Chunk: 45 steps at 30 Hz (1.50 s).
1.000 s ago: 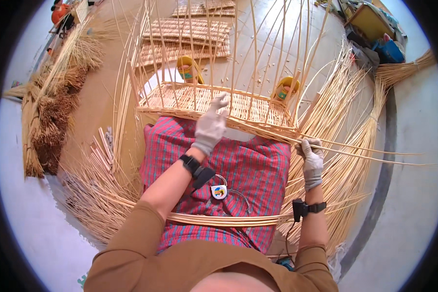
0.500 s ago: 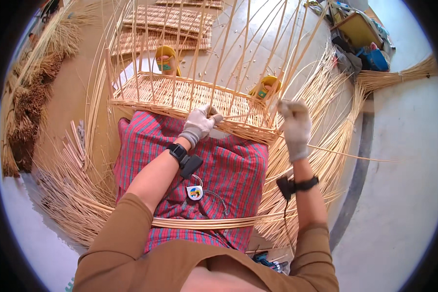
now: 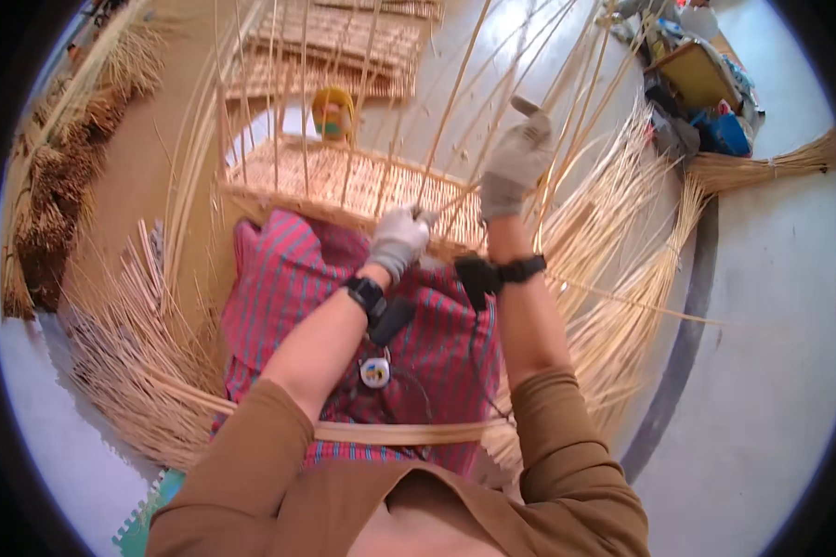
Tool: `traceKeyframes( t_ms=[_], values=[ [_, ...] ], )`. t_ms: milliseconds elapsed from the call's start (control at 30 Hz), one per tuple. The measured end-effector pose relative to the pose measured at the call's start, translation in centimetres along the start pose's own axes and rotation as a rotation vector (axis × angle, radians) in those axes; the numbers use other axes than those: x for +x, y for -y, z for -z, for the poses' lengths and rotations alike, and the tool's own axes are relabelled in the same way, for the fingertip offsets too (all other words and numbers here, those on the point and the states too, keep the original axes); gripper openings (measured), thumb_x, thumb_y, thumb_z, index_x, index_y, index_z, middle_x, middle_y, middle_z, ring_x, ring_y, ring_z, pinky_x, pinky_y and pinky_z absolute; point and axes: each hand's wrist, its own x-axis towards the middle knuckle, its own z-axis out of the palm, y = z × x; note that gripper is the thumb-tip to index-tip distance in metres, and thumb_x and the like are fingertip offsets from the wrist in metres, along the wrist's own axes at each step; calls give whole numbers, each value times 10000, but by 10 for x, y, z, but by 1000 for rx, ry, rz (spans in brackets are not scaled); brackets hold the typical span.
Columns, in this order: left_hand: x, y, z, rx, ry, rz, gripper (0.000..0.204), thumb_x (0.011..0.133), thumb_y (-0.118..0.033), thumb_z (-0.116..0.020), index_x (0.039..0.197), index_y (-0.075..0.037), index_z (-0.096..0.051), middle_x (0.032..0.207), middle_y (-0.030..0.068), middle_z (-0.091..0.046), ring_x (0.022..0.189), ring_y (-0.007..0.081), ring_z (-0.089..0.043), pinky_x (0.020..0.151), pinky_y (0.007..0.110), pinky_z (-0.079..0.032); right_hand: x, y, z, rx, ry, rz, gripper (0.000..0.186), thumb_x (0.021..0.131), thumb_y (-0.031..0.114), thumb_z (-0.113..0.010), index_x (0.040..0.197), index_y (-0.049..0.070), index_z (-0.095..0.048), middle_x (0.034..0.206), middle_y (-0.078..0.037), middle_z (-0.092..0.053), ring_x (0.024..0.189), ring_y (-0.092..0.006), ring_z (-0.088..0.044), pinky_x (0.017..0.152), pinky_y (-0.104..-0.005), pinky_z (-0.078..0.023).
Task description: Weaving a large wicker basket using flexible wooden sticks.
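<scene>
Head view: right hand (image 3: 515,162) has risen to one o'clock, gripping a stake (image 3: 567,111); left hand (image 3: 399,239) pinches the weaver (image 3: 441,206) at the rim (image 3: 279,200).

Bright, even daylight fills the scene, strongest on the pale grey floor (image 3: 771,371) to the right of the flat woven pale-straw mat (image 3: 344,181), where it nearly washes out. Shadows are soft and short, darkest under the loose straw left of the mat. The fisheye bends straight stalks near the rim, ringed by black vignette. The raised grey-gloved right hand (image 3: 515,162) is slightly motion-blurred.
</scene>
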Motion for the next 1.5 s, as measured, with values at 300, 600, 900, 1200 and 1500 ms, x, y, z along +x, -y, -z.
traceKeyframes(
  t_ms=[300, 600, 900, 1200, 1500],
  values=[
    [-2, 12, 1, -392, 172, -30, 298, 894, -258, -834, 936, -24, -654, 732, 37, -665, 551, 157, -665, 502, 321, -554, -122, -23, 148, 720, -198, -715, 410, 1106, 441, -440, 897, 91, -484, 590, 1, -362, 507, -151, -389, 584, -373, -496],
    [-6, -7, 8, -275, 97, 60, 437, 891, -380, -828, 937, -14, -593, 754, 100, -670, 447, 181, -621, 391, 339, -524, -127, 9, 173, 868, -88, -744, 353, 1127, 377, -424, 1036, 65, -562, 849, -123, -684, 833, -264, -714, 877, -399, -602],
    [-20, -60, -50, 68, 524, -6, 389, 1019, -357, -657, 1257, -50, -640, 718, 113, -701, 512, 192, -654, 494, 345, -537, -96, -28, 235, 379, 34, -867, 155, 1011, 53, -639, 1110, 124, -543, 1041, -135, -739, 1009, -251, -736, 826, -393, -649],
    [-13, -32, -80, 340, 83, -177, 394, 1016, -445, -535, 1088, -116, -741, 767, 132, -750, 726, 321, -750, 731, 426, -595, 33, -128, 41, -143, 405, -26, 394, 966, 152, -722, 1336, 84, -606, 1037, -129, -726, 875, -186, -670, 791, -321, -540],
    [-8, -33, -83, -139, 404, 106, 338, 975, -372, -702, 1008, -36, -723, 795, 164, -744, 642, 244, -737, 538, 364, -582, -40, -35, 138, 417, -291, -150, 346, 1091, 428, -500, 970, 124, -613, 691, -31, -475, 646, -150, -540, 641, -330, -494]
  ],
)
